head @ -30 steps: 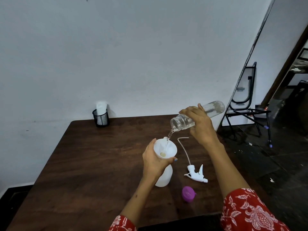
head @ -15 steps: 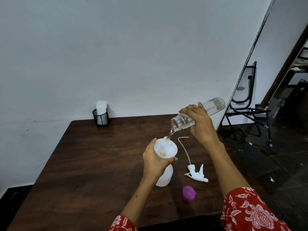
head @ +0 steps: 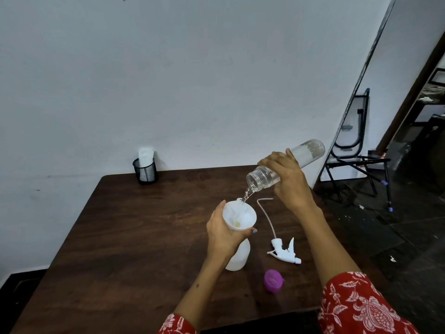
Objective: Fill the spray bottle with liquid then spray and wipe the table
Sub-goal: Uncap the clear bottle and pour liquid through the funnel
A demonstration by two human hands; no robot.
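At the back left corner of the dark wooden table (head: 120,237), I see a black mesh cup (head: 145,171) with a white item standing in it, close to the wall. Toward the middle, my view shows the left hand (head: 222,233) wrapped around a white funnel (head: 239,216) seated in the neck of the white spray bottle (head: 238,256), which stands upright on the table, fingers curled round the funnel's cone. Just right and above, the right hand (head: 287,182) grips a clear bottle (head: 284,166) tilted mouth-down, and a thin stream of clear liquid runs from its mouth onto the funnel's far rim. On the table below that arm lies the white trigger sprayer head (head: 284,251) on its side, its thin tube curving away toward the far edge. Nearer me, a purple cap (head: 273,280) rests on the wood. Off the table's right edge, a black folding chair (head: 356,162) stands on the dark floor.
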